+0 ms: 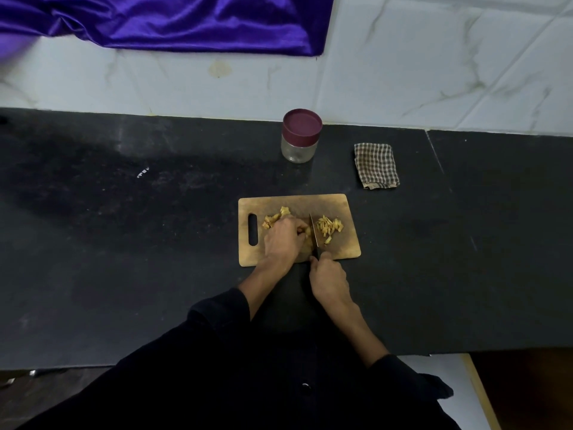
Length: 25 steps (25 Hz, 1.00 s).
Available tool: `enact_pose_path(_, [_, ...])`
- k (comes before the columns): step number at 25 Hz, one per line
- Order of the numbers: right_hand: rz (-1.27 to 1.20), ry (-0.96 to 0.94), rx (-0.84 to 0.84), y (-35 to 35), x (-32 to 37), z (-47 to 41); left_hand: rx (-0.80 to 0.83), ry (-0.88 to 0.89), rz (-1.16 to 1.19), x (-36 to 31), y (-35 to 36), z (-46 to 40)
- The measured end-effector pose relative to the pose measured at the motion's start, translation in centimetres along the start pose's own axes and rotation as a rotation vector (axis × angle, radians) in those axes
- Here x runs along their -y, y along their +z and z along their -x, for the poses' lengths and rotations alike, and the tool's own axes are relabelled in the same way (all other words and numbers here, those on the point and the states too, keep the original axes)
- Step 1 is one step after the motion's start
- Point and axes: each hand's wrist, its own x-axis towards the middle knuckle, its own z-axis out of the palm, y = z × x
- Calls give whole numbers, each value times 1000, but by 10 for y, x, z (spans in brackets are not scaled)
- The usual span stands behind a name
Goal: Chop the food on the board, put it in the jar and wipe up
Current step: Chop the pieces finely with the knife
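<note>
A wooden chopping board lies on the black counter. On it, my left hand holds down a yellowish lump of food, with fingers curled over it. My right hand grips the handle of a knife, whose blade stands on the board just right of my left fingers. A pile of chopped yellow pieces lies to the right of the blade. A glass jar with a maroon lid on stands behind the board. A folded checked cloth lies to the right of the jar.
The black counter runs left and right, with its front edge near my body. A white tiled wall rises behind it. A purple satin cloth hangs at the top left.
</note>
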Motion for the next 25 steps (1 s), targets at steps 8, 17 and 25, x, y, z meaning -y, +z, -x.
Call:
enact_pose_path(8, [64,-14,22,-7,1,-4,19,50,-51,0,-1,1])
enact_pose_path(17, [77,35,53,-5,-10,7,-7,83,-69,0,0,6])
enact_pose_path(25, [45,-9,21,-11,0,-3,-31,45,-60,-2,-1,10])
